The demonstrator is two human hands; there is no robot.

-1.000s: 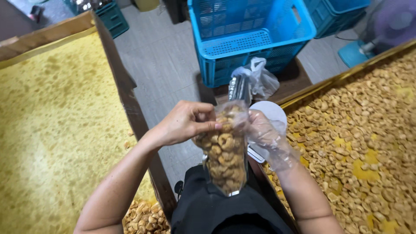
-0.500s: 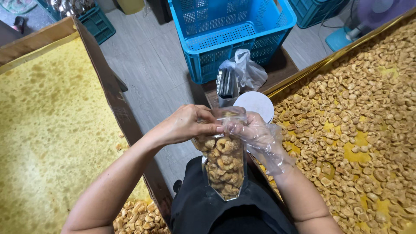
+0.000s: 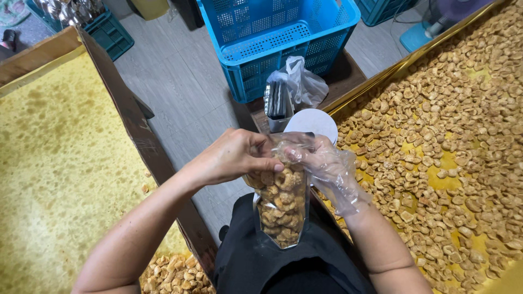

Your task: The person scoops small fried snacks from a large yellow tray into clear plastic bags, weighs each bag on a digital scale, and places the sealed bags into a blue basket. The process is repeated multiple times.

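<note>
A clear stand-up pouch point(image 3: 282, 207) full of golden fried snack pieces hangs upright in front of my lap. My left hand point(image 3: 234, 155) is bare and pinches the pouch's top edge from the left. From the right, my right hand point(image 3: 321, 163), inside a loose clear plastic glove, grips the same top edge. The fingertips of both hands meet over the pouch's mouth. To my right lies a big tray point(image 3: 490, 256) lined in yellow and covered with loose snack pieces point(image 3: 436, 136).
A blue plastic crate point(image 3: 283, 43) stands on the grey floor ahead. A white round scale plate point(image 3: 311, 122) and a clear bag with dark contents point(image 3: 286, 95) sit just beyond my hands. On my left is a wooden-edged tray point(image 3: 49, 163) lined with yellow paper.
Both hands stay on the pouch's top edge and have drawn closer together over it. The view has tilted slightly; the pouch hangs in about the same place.
</note>
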